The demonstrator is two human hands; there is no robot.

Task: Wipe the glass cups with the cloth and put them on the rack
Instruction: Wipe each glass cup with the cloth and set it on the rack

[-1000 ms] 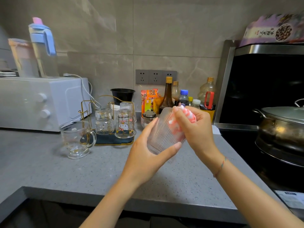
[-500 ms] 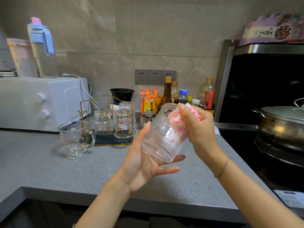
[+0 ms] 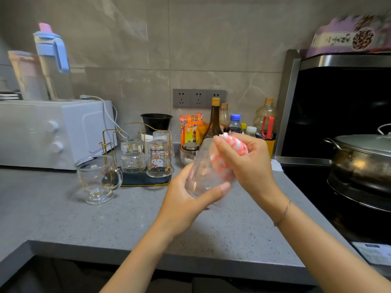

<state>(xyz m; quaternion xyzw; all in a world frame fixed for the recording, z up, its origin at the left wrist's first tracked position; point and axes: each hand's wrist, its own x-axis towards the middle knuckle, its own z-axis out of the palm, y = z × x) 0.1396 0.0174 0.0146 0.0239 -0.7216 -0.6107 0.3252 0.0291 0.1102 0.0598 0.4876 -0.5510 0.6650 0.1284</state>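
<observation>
Your left hand (image 3: 182, 199) grips the ribbed glass cup (image 3: 201, 172) above the counter (image 3: 84, 225), tilted so your right hand (image 3: 249, 163), clutching the pink cloth (image 3: 237, 144), can rub the glass. Beyond, the rack (image 3: 137, 180) holds inverted cups (image 3: 159, 159), likely to drain.

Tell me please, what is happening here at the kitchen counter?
A person is wiping a ribbed glass cup. The left hand has it in its grip, tilted above the counter. The right hand holds a pink and white cloth and works it into the cup; part of the cloth shows through the glass. Three other cups stand upside down on the rack. One mug with a handle stands upright on the counter beside the rack, not yet racked.
</observation>
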